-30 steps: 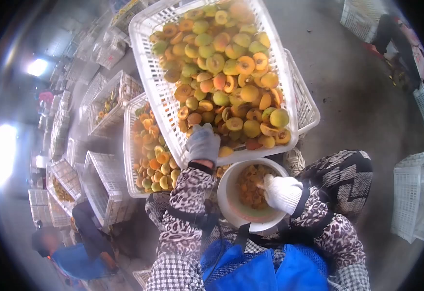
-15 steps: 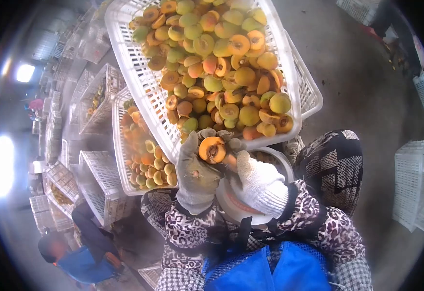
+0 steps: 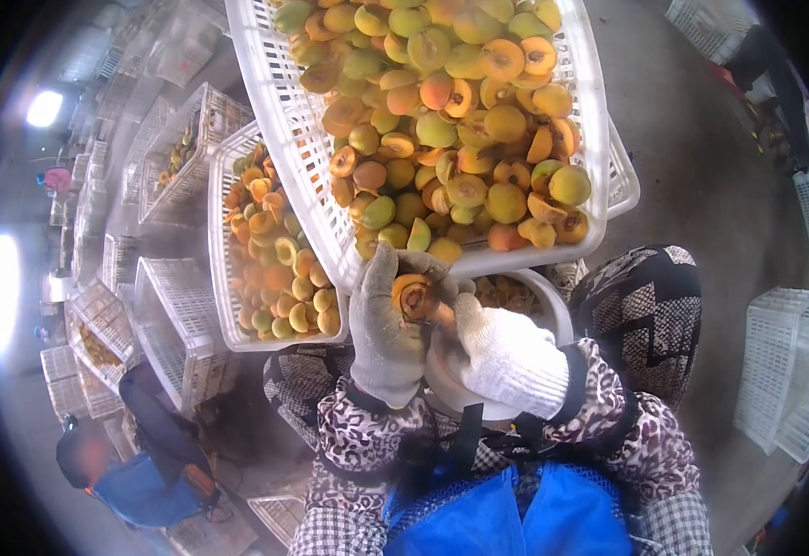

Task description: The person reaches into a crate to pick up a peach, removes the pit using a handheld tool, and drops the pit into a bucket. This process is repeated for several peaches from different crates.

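Observation:
My left hand (image 3: 390,334), in a soiled grey glove, is closed round a halved orange fruit (image 3: 413,298), its cut face up. My right hand (image 3: 513,357), in a white knit glove, is closed beside the fruit; a small blurred brownish thing shows at its fingertips, too unclear to name. Both hands are over a white bucket (image 3: 557,310) between the knees, with scraps visible inside. Just beyond them stands a large white crate (image 3: 279,153) full of halved and whole green-orange fruit (image 3: 501,123).
A second white crate (image 3: 222,269) of orange fruit halves stands left. Stacked white crates (image 3: 779,366) are at right, more crates (image 3: 177,324) at far left. A person in blue (image 3: 150,486) sits at lower left. Patterned knees flank the bucket.
The view has shifted, so the crates sit higher and the large one further right. The fruit half in my left hand has tilted, and the left fingers wrap it more closely.

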Available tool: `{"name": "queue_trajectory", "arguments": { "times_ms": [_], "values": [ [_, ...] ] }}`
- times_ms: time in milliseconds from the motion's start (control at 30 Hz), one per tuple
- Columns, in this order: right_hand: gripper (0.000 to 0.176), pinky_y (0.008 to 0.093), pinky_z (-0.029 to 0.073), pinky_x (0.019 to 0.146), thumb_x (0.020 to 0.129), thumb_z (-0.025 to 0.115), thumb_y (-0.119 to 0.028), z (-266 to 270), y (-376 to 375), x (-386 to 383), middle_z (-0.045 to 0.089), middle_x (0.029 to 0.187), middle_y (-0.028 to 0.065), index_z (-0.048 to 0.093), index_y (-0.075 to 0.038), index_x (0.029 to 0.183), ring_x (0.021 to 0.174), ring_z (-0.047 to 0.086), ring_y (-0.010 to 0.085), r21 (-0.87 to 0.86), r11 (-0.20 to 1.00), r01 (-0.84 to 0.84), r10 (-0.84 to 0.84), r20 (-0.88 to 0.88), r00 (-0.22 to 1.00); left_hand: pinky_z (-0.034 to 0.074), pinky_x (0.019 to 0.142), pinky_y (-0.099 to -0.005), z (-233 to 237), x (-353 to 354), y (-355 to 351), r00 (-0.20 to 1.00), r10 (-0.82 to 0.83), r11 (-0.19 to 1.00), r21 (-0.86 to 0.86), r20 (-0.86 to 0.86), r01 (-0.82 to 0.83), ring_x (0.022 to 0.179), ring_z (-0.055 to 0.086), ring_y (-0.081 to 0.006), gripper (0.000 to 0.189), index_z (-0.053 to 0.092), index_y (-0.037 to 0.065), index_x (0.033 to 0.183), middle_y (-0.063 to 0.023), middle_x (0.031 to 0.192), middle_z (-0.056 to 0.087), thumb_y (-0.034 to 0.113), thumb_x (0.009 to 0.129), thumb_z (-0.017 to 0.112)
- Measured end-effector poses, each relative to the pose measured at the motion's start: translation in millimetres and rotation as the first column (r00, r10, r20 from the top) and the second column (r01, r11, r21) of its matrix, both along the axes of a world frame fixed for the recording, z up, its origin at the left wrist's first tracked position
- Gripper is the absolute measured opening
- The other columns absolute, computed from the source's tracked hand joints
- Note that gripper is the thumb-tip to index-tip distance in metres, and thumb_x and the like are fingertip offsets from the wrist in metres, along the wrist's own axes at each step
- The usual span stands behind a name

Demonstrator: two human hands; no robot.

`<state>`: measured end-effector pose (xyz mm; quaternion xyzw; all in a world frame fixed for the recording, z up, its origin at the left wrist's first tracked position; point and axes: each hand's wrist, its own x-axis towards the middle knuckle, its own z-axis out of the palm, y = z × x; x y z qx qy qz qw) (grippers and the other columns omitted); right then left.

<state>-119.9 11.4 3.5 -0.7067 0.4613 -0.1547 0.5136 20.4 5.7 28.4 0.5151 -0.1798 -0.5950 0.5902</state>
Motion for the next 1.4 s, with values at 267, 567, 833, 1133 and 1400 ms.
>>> {"name": "queue_trajectory", "arguments": {
  "times_ms": [267, 567, 833, 1133, 1400],
  "values": [
    [0.029, 0.0417, 0.051, 0.058, 0.086, 0.056, -0.023, 25, -10, -2, 0.062, 0.074, 0.0201, 0.051, 0.001, 0.103, 0.065, 0.063, 0.0343, 0.443, 0.888, -0.119, 0.083, 0.1, 0.992, 0.055, 0.058, -0.0325, -1, -7, -2, 0.996, 0.091, 0.992, 0.091, 0.006, -0.091, 0.061, 0.062, -0.0216, 0.039, 0.058, -0.001, 0.084, -0.0114, 0.074, 0.06, 0.033, 0.098, 0.045],
    [0.016, 0.0209, 0.035, 0.036, 0.087, 0.058, -0.019, 16, -17, -25, 0.048, 0.06, -0.0006, 0.053, -0.007, 0.096, 0.042, 0.044, 0.0083, 0.882, 0.187, -0.432, -0.324, 0.47, 0.821, 0.048, 0.061, -0.0284, -4, -5, -6, 0.958, -0.065, 0.976, -0.182, 0.279, 0.12, 0.062, 0.055, -0.0158, 0.034, 0.059, 0.0, 0.077, -0.0086, 0.069, 0.059, 0.025, 0.097, 0.044],
    [0.011, 0.0235, 0.033, 0.035, 0.09, 0.058, -0.013, 15, -8, -14, 0.048, 0.063, 0.0005, 0.051, -0.007, 0.095, 0.043, 0.043, 0.0091, 0.866, 0.085, -0.493, -0.455, 0.474, 0.754, 0.046, 0.058, -0.0276, -15, 1, -2, 0.983, -0.177, 0.978, -0.117, -0.053, 0.17, 0.061, 0.056, -0.0175, 0.027, 0.057, 0.0, 0.075, -0.01, 0.074, 0.061, 0.016, 0.093, 0.045],
    [0.017, 0.0252, 0.036, 0.044, 0.075, 0.066, -0.005, 69, 2, 26, 0.049, 0.062, 0.0017, 0.051, -0.008, 0.082, 0.049, 0.048, 0.0134, 0.78, 0.403, -0.478, -0.205, 0.586, 0.784, 0.045, 0.049, -0.0258, 19, 40, 28, 0.875, 0.177, 0.938, 0.347, -0.45, -0.011, 0.055, 0.056, -0.0151, 0.021, 0.056, 0.005, 0.08, -0.0034, 0.062, 0.054, 0.023, 0.092, 0.055],
    [0.039, 0.0445, 0.05, 0.075, 0.084, 0.054, -0.034, -46, 16, 5, 0.065, 0.083, 0.0204, 0.057, -0.003, 0.106, 0.081, 0.063, 0.0389, 0.274, 0.671, -0.689, 0.738, -0.157, 0.656, 0.04, 0.05, -0.021, -43, 130, 10, 0.646, 0.763, 0.644, 0.098, -0.01, -0.759, 0.058, 0.049, -0.0112, 0.018, 0.054, 0.007, 0.089, -0.0022, 0.076, 0.055, 0.025, 0.093, 0.056]
  ]
}}
